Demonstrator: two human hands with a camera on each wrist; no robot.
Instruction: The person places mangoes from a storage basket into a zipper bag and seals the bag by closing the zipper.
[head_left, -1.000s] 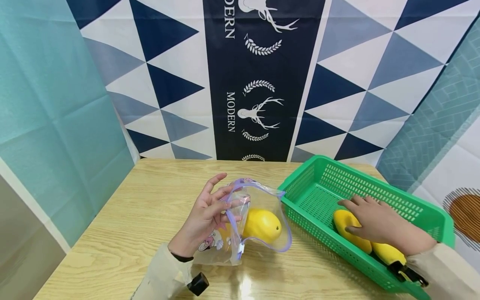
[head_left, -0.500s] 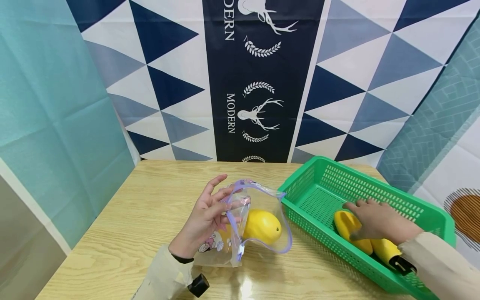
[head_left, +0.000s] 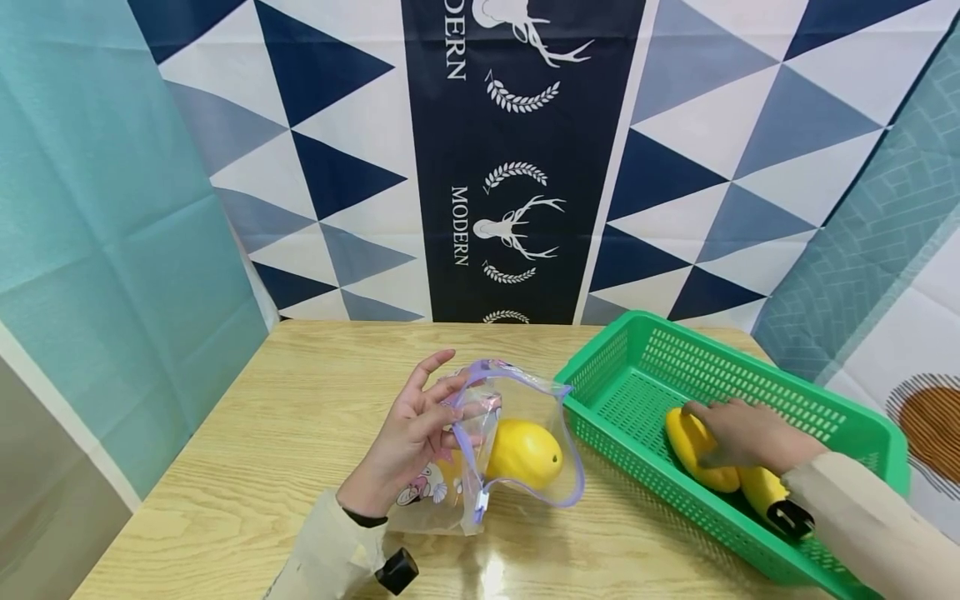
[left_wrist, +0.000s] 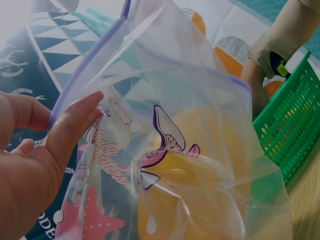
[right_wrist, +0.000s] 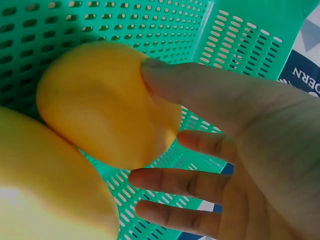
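Note:
My left hand (head_left: 412,433) pinches the purple-edged mouth of a clear zip bag (left_wrist: 165,75) printed with sea creatures. The bag lies on the table with its mouth spread to the right. A yellow mango (head_left: 527,452) sits inside it, near the mouth. In the green basket (head_left: 630,400), my right hand (head_left: 742,433) is at an orange-yellow mango (right_wrist: 105,105), thumb on one side and fingers at the other. Under my right wrist lies another yellow mango (right_wrist: 45,185), partly hidden in the head view.
The perforated basket stands on the right of the wooden table (head_left: 300,375), its long wall close to the bag's mouth. A patterned cloth (head_left: 337,167) hangs behind the table. A black strap device (head_left: 397,570) is on the left wrist.
My right hand has drawn in around the orange-yellow mango, which has shifted slightly toward the basket's far side. The left hand and the bag stay as they were.

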